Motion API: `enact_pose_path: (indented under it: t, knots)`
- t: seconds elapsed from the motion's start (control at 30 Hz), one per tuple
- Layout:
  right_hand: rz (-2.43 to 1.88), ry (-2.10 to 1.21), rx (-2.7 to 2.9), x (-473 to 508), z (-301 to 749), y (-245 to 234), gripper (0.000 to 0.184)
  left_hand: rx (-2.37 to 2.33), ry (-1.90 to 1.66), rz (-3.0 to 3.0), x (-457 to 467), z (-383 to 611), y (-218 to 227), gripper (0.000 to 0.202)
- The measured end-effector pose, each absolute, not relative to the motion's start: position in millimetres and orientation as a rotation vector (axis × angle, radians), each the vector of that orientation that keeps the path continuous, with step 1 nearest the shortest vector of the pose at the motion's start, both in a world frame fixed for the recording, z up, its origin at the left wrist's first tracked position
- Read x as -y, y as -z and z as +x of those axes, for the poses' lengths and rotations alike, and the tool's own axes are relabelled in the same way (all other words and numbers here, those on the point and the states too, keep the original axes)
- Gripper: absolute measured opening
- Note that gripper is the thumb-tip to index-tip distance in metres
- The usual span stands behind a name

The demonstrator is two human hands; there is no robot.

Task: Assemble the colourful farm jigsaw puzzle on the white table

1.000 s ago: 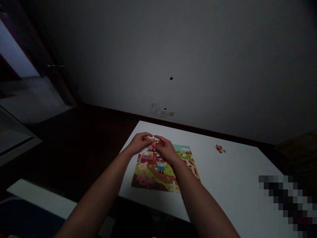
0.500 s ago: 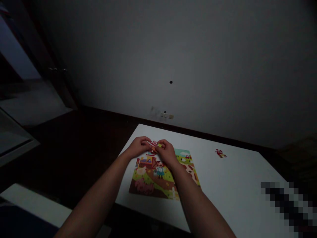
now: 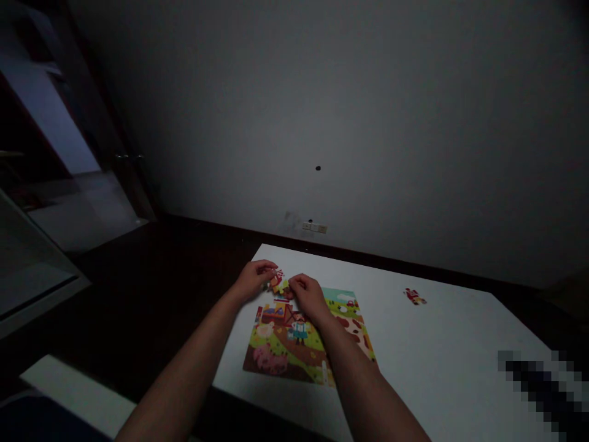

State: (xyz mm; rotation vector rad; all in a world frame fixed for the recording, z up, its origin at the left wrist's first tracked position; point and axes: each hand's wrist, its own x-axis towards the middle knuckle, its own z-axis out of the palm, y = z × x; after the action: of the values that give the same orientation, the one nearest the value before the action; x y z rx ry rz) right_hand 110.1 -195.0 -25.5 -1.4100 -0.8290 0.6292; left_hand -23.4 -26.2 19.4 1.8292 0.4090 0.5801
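L hand [image 3: 252,279] pinching a red barn piece [image 3: 277,280] at top edge of the farm jigsaw puzzle [image 3: 280,347]. R hand [image 3: 309,297] curled just beside it, can't tell if gripping anything. Another red piece [image 3: 415,296] lies well off to the right on the white table [image 3: 437,356] btw.

No readable text, labels or numbers on farm jigsaw puzzle [image 3: 280,347].

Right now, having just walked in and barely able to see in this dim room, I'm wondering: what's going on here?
A person's left hand and right hand are at the top edge of a farm-scene jigsaw puzzle, beside a few red and yellow puzzle pieces. The puzzle lies on a white table, with another small puzzle piece off to the right.
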Motion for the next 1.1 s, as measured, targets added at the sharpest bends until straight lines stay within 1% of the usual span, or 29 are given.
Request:
enact_pose_path:
  t: [0.1, 0.2, 0.3, 0.43, 0.57, 1.1]
  knots:
    - [-1.399, -0.602, 0.788, 196.0, 111.0, 22.0, 0.021, -0.459, -0.593, 1.814, 21.5, -28.8, -34.1, 0.017]
    - [-1.411, -0.597, 0.783, 196.5, 111.1, 20.5, 0.021, -0.521, -0.583, 1.788, 23.5, -37.8, -38.8, 0.012]
    - [-1.420, -0.600, 0.799, 195.9, 109.8, 20.6, 0.020, -0.615, -0.583, 1.750, 32.4, -51.4, -27.7, 0.016]
    - [-1.401, -0.596, 0.820, 194.9, 108.4, 21.8, 0.022, -0.708, -0.593, 1.777, 47.5, -70.3, 1.2, 0.023]
    - [-1.382, -0.612, 0.826, 196.9, 107.9, 20.7, 0.022, -0.748, -0.646, 1.831, 57.3, -79.7, 19.1, 0.026]
    - [-1.441, -0.622, 0.827, 200.1, 111.0, 21.4, 0.020, -0.794, -0.703, 2.028, 63.4, -81.1, 19.3, 0.020]
